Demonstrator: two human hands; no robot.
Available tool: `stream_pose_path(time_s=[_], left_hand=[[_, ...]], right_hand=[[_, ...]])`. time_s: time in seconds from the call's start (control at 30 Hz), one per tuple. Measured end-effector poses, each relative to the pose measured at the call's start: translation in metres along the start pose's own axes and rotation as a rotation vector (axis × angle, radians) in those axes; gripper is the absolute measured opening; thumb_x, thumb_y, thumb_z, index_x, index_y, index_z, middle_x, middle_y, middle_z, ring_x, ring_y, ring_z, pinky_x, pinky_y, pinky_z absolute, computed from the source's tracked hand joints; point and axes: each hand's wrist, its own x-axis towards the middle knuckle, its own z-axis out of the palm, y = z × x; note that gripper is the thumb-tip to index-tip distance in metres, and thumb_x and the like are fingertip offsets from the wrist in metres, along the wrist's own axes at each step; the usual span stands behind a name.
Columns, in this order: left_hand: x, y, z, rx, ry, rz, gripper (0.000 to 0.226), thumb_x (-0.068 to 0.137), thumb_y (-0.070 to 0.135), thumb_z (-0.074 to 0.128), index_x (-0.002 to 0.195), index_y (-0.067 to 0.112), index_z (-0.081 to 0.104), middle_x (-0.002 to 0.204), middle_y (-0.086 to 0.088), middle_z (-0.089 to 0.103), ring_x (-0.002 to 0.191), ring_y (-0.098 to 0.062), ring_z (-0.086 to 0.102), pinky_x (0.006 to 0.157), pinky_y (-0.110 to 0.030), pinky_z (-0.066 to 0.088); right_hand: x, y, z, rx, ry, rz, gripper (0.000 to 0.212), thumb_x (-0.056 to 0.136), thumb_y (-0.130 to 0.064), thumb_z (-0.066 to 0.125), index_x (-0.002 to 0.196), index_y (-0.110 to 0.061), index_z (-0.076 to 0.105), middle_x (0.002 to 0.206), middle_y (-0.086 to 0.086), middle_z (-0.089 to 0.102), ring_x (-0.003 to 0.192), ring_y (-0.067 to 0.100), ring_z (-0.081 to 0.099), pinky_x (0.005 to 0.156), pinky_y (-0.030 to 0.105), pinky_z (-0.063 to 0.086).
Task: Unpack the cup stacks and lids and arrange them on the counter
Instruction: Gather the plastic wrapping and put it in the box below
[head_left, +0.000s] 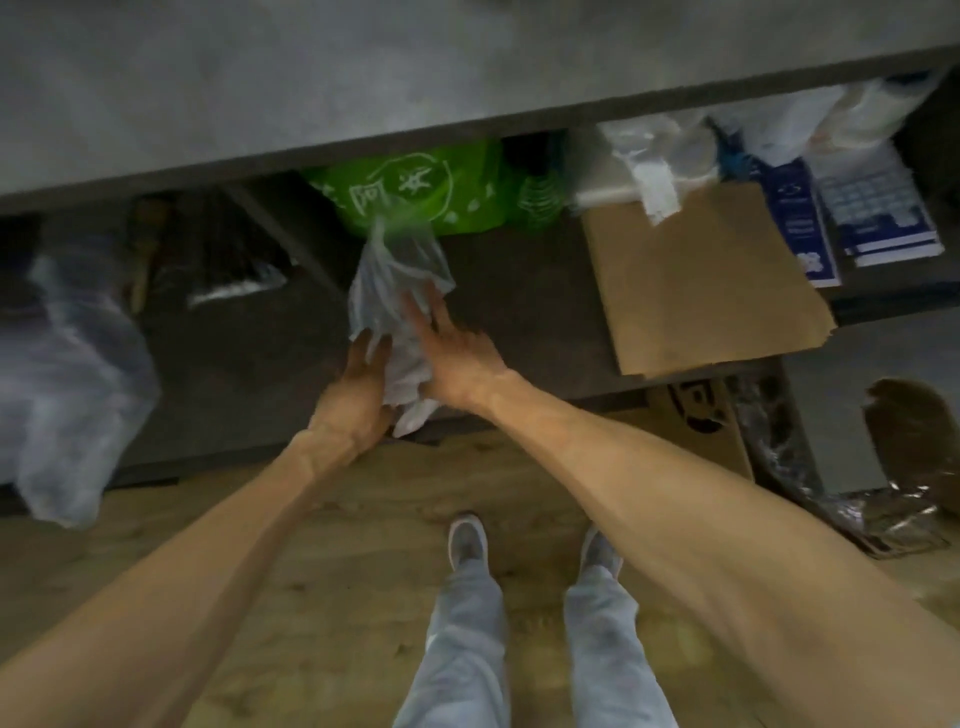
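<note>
Both forearms outstretched, left hand (358, 387) and right hand (457, 364) with grip around crumpled plastic bag (395, 291).

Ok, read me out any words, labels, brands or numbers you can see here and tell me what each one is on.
Green bag on the shelf under the counter: white hand-drawn style characters inside a circle, too blurred to read with confidence.
Blue and white boxes on the right of the shelf: white print and a grid pattern, too small and blurred to read.
Cardboard box on the floor: a dark printed mark, partly hidden, unreadable.
Nothing else carries text.
</note>
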Motion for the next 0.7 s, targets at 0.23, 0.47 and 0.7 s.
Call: stream_pose_path(time_s=[0.23,0.47,0.7], left_hand=[[0.016,-0.017,0.015,-0.253,0.048,-0.001,0.089,0.094,0.018,0.065,0.159,0.026,0.005,0.160,-0.013,0.029,0.127,-0.041,0.051,0.098,-0.047,0.046],[0.002,0.067,0.018,-0.156,0.018,0.336,0.027,0.088,0.010,0.068,0.114,0.013,0.072,0.124,-0.012,0.065,0.110,-0.036,0.063,0.090,-0.038,0.050],[-0.036,0.236,0.053,-0.154,0.065,0.967,0.021,0.089,0.024,0.069,0.110,0.023,0.071,0.130,-0.001,0.057,0.103,-0.018,0.060,0.091,-0.036,0.048]], right_hand=[[0.032,-0.002,0.036,0.191,-0.069,0.010,0.070,0.088,-0.026,0.071,0.148,-0.027,0.036,0.145,0.007,0.048,0.124,0.034,0.056,0.099,0.045,0.049],[-0.096,0.039,0.051,0.452,0.330,0.332,0.027,0.083,-0.031,0.068,0.107,-0.020,0.063,0.099,0.008,0.073,0.091,0.032,0.069,0.073,0.041,0.055],[-0.295,0.182,0.063,0.493,0.678,1.043,0.028,0.089,-0.022,0.067,0.115,-0.014,0.061,0.097,0.016,0.071,0.089,0.036,0.068,0.076,0.045,0.056]])
